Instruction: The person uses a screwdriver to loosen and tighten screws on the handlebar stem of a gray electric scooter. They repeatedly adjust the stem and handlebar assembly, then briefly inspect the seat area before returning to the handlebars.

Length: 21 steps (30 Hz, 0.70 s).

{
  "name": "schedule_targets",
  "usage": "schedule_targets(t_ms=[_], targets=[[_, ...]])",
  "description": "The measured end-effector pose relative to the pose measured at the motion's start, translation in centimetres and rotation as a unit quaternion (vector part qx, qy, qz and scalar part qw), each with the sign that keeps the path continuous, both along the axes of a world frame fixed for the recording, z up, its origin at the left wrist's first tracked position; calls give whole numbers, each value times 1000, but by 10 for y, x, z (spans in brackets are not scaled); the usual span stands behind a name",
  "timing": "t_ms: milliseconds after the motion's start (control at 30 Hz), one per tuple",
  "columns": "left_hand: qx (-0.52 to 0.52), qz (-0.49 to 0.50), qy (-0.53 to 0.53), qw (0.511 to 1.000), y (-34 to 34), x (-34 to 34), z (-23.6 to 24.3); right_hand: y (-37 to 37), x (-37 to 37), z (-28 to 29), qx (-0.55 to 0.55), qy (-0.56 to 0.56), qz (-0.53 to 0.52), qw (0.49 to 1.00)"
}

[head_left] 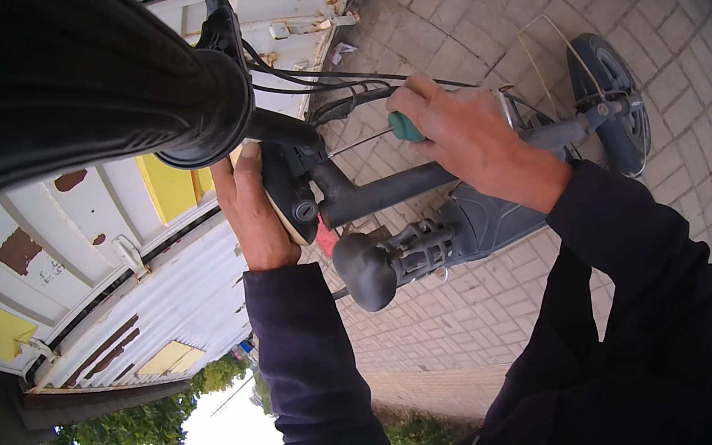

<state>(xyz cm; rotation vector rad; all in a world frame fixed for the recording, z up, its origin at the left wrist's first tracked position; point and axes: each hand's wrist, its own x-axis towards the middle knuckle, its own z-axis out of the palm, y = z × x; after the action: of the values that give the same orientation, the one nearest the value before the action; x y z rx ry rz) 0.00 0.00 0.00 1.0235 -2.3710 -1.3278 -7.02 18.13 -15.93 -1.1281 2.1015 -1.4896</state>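
While the left grip (pixel 256 214) holds the housing (pixel 285 187), the right grip (pixel 469 135) clasps a screwdriver (pixel 403 127) pointing toward nine o'clock.

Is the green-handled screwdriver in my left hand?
No, your right hand grips the green-handled screwdriver, its metal shaft pointing toward your left hand.

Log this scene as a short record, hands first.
Left hand: gripping a black housing with a round key lock
Right hand: holding a screwdriver by its green handle
Screwdriver shaft: pointing toward the housing; tip contact unclear
Nearby: dark frame tube, dark saddle, black-tyred wheel
Ground: brick paving
Left side: white metal panels with yellow patches
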Motion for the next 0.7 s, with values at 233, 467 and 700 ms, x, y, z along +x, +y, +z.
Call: schedule_targets(t_ms=[233, 467, 700], targets=[[-15, 5, -13, 1000, -2, 2, 5, 6, 1, 13, -8, -96, 15, 995], [-15, -3, 7, 1000, -1, 2, 2, 8, -8, 5, -62, -49, 18, 997], [12, 11, 1, 1000, 3, 3, 4, -5, 3, 9, 26, -1, -69, 997]])
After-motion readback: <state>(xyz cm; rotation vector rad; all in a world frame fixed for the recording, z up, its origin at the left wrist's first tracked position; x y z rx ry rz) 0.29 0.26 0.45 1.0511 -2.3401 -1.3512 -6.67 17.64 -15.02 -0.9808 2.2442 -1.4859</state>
